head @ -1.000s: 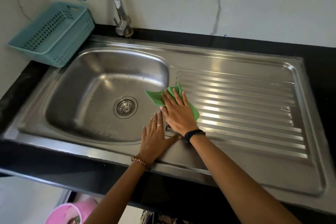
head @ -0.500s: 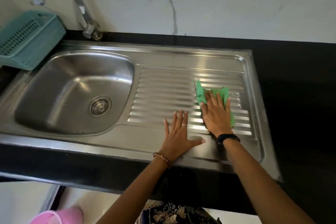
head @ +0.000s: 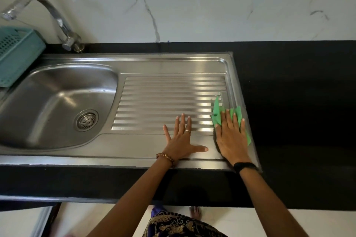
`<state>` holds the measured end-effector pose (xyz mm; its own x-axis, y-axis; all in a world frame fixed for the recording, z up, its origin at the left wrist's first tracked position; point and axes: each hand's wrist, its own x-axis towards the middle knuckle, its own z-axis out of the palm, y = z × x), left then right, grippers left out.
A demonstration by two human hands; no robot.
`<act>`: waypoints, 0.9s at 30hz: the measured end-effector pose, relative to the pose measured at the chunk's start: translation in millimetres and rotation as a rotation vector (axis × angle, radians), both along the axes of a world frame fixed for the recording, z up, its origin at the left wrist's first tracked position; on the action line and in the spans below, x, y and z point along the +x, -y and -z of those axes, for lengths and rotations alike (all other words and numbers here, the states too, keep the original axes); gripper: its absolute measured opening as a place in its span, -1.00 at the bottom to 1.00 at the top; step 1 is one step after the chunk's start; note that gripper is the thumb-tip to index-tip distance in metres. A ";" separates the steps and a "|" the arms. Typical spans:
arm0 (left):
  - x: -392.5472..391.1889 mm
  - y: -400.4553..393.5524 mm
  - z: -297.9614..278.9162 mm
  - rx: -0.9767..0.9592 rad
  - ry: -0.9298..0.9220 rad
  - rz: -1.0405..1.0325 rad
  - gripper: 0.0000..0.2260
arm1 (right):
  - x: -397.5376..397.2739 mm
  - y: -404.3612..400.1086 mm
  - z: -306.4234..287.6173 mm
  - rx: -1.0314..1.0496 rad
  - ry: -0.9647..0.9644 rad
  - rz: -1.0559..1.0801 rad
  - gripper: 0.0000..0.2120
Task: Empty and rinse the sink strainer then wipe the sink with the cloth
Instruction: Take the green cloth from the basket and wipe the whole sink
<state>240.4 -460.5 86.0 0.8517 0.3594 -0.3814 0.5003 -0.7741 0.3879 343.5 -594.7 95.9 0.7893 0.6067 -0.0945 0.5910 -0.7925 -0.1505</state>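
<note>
The steel sink (head: 57, 100) has a round strainer (head: 86, 120) seated in its drain. To the right lies its ribbed drainboard (head: 165, 98). A green cloth (head: 217, 109) is spread at the drainboard's right end, near the sink's right rim. My right hand (head: 231, 136) presses flat on the cloth, fingers together, covering most of it. My left hand (head: 181, 140) lies flat and bare on the drainboard's front part, fingers spread, a little left of the right hand.
A curved tap (head: 57, 23) stands at the back left, spout over the basin's left side. A teal plastic basket (head: 15, 54) sits at the far left. Black countertop (head: 298, 111) surrounds the sink. A marble wall (head: 192, 2) rises behind.
My right hand has slid the cloth rightward from the basin's edge across the drainboard to its right end. My left hand followed to the right, staying flat on the steel.
</note>
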 end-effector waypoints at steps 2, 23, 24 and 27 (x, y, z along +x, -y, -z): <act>0.4 -1.0 0.1 0.007 -0.013 -0.004 0.07 | -10.9 8.8 2.6 -0.035 0.034 -0.007 -0.39; -53.7 -41.9 0.1 0.003 0.137 -0.089 -0.16 | 15.7 -28.1 11.3 0.065 0.036 -0.010 -0.49; -64.1 -52.1 0.2 0.031 0.144 -0.114 -0.17 | 14.8 -31.3 10.7 0.067 0.023 -0.002 -0.49; -93.4 -84.3 -2.7 0.071 0.128 -0.209 -0.15 | 15.3 -51.3 6.3 0.094 -0.010 0.067 -0.49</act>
<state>147.0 -376.3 88.7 0.7960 0.5545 -0.2428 0.6024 -0.6869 0.4065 358.9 -543.5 89.6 0.8274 0.5595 -0.0481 0.5356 -0.8121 -0.2317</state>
